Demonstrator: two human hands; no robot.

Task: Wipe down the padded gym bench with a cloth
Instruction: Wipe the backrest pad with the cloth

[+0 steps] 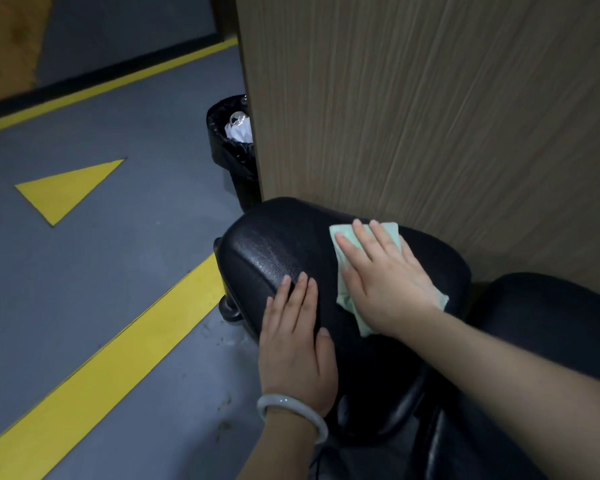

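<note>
Where bench pad point(274, 244) meets wood panel point(430, 116), grey floor point(101, 271) alongside.

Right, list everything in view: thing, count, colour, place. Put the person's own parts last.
bench pad: one, black, centre, against the panel
second pad: one, black, lower right
cloth: one, pale green, flat on the bench pad under the right hand
wood-grain panel: one, tan, upper right
bin: one, black-lined, white rubbish inside, beside the panel's left edge
floor: grey, left
floor lines: yellow stripes, left
triangle marking: one, yellow, left
bangle: one, pale, on the left wrist
left hand: flat on the bench pad's near edge
right hand: fingers straight, pressing the cloth
</note>
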